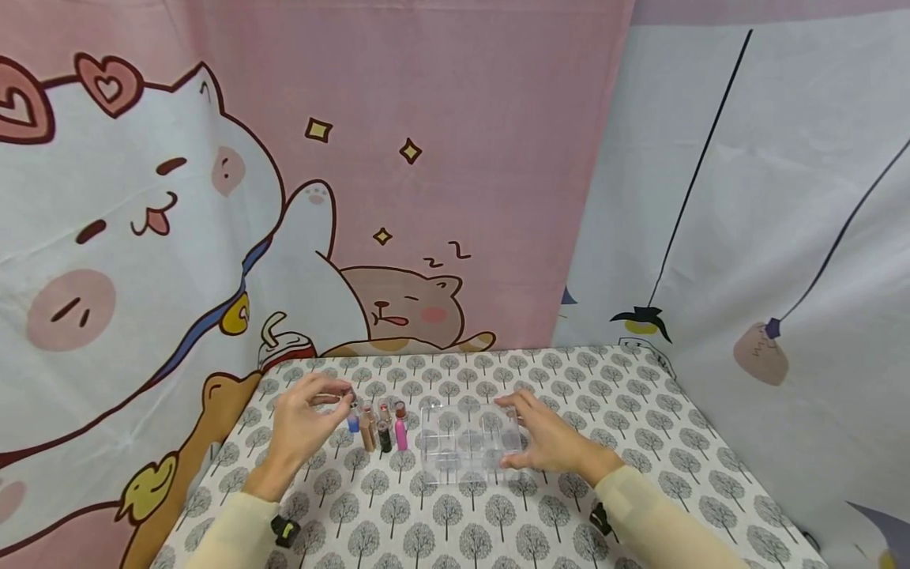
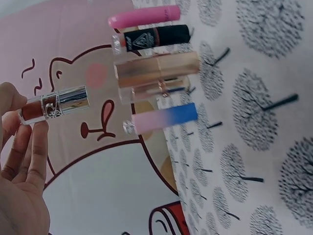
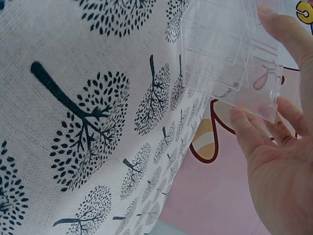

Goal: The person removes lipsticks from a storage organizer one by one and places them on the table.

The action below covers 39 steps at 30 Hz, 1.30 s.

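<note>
My left hand [image 1: 307, 415] pinches a lip gloss tube [image 2: 54, 104] between thumb and fingertips, raised above the table. The tube has brown-red contents and a shiny silver end. Just right of that hand, several lip products stand upright in a cluster: a pink-and-blue tube [image 2: 166, 118], a gold lipstick tube [image 2: 156, 69], a black tube with a clear end [image 2: 156, 37] and a bright pink tube [image 2: 146, 17]. My right hand [image 1: 547, 435] grips the right side of a clear divided organizer box [image 1: 455, 466], thumb on the near side and fingers on the far side.
A white cloth [image 1: 455, 545] printed with grey trees covers the table. Behind it hangs a pink cartoon curtain [image 1: 483, 158], with a pale curtain [image 1: 796, 197] along the right side.
</note>
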{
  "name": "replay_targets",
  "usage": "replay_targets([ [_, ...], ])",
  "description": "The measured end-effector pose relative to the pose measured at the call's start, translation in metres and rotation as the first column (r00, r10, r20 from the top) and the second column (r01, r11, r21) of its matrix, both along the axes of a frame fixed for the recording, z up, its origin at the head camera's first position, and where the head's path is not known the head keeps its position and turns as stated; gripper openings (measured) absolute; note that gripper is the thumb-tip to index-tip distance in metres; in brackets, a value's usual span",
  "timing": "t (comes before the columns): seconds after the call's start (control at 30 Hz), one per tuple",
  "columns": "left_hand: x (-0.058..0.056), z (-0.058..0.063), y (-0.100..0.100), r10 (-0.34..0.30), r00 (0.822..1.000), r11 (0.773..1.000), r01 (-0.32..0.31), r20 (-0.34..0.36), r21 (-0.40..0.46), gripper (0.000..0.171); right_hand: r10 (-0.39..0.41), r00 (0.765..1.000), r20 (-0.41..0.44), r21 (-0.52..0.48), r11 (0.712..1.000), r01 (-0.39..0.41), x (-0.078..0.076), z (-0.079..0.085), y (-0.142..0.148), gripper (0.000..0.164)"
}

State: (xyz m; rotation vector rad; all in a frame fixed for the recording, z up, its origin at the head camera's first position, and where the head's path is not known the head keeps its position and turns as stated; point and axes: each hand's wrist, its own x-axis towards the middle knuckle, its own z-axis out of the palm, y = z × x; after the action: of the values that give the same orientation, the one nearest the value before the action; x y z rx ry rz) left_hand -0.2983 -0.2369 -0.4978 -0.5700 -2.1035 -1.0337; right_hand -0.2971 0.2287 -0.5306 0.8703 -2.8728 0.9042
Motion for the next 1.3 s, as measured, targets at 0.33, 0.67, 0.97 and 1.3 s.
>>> replay_targets([
  [0.33, 0.001, -0.020, -0.006, 0.045, 0.998, 0.998, -0.044, 0.032, -0.038, 0.027, -0.004, 1.000, 0.010, -0.003, 1.000, 0.004, 0.001, 0.001, 0.000, 0.107],
  [0.67, 0.001, -0.036, -0.009, 0.076, 0.991, 0.996, -0.070, 0.113, -0.054, 0.025, 0.004, 1.000, 0.015, -0.018, 1.000, -0.004, 0.001, 0.000, 0.000, 0.107],
  [0.97, 0.001, -0.049, -0.010, 0.039, 0.991, 0.997, -0.030, 0.127, -0.071, 0.023, 0.011, 1.000, 0.018, -0.023, 1.000, -0.010, 0.002, 0.000, 0.000, 0.106],
  [1.3, 0.004, -0.057, -0.007, 0.059, 0.983, 0.996, -0.046, 0.174, -0.083, 0.027, 0.012, 1.000, 0.022, -0.031, 0.999, -0.011, 0.001, 0.000, 0.000, 0.104],
])
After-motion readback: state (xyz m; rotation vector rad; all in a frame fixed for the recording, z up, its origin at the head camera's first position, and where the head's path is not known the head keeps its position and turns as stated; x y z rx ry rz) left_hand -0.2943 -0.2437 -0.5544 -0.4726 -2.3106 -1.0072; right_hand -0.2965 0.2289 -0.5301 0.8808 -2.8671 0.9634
